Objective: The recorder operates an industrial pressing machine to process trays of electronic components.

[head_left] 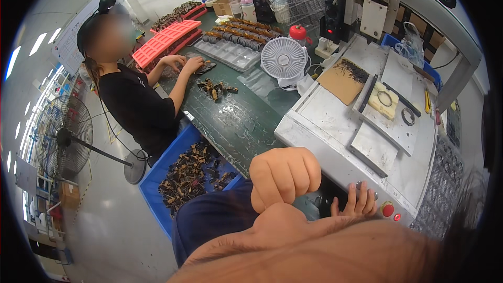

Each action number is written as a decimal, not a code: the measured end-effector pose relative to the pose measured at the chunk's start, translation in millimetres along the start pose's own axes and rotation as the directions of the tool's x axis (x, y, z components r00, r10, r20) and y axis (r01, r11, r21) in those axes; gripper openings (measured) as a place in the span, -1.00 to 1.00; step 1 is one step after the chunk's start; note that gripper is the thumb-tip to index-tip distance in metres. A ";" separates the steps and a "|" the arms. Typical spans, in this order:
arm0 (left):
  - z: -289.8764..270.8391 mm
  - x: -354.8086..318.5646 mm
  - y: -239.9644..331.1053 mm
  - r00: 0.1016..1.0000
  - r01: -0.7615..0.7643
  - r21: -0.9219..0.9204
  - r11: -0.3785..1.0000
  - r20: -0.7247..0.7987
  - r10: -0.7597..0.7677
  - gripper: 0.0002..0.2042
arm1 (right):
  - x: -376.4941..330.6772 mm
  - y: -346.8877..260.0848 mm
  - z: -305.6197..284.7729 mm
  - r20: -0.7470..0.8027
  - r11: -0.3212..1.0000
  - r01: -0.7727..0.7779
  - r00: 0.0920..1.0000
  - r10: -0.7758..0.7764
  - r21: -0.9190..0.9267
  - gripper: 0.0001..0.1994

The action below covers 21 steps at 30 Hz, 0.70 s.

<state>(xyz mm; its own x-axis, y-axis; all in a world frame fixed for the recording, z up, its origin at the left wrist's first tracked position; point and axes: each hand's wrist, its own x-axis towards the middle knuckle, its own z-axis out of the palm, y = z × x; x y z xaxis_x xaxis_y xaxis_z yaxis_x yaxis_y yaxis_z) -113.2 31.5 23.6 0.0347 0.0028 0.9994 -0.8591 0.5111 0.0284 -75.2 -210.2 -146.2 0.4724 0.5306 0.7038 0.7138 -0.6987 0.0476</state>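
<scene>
- Head view: the left hand is clenching into an empty fist at lower centre.
- The right hand is resting released fingers beside the red button on the grey machine, right of the counter.

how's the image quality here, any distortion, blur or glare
Head view: strong fisheye, so the grey machine edges bow and a black rim rings the frame; the left hand, a closed fist, looms large and soft near the lens; the right hand on the machine front is sharper; pale glare lies on the green table; the co-worker's face is blurred.
</scene>
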 end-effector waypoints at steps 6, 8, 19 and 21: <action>-0.8 -0.7 -0.6 1.000 -0.009 -0.137 0.991 0.016 0.012 -0.99 | 1.1 -1.1 0.1 -0.005 1.000 0.010 1.000 -0.010 0.002 -0.41; -1.6 -1.6 -1.0 0.999 -0.010 -0.148 0.989 0.029 0.014 -0.98 | 0.8 -1.4 0.5 -0.002 1.000 0.003 1.000 -0.003 0.002 -0.41; -1.9 -0.4 2.9 0.995 -0.055 -0.016 0.998 0.080 0.056 -0.94 | 2.3 -1.2 -2.7 0.004 1.000 0.001 1.000 -0.001 0.020 -0.41; -1.6 -2.6 4.1 0.995 -0.056 0.026 0.998 0.083 0.053 -0.94 | 2.0 -1.3 -2.3 0.007 1.000 -0.004 1.000 0.004 0.025 -0.41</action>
<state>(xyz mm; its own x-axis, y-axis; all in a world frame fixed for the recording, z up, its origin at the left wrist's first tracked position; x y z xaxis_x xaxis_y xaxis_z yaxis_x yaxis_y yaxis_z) -116.0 35.0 21.0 -0.0535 -0.0411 0.9977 -0.8728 0.4873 -0.0267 -76.4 -209.4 -143.1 0.4788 0.5309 0.6992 0.7243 -0.6890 0.0271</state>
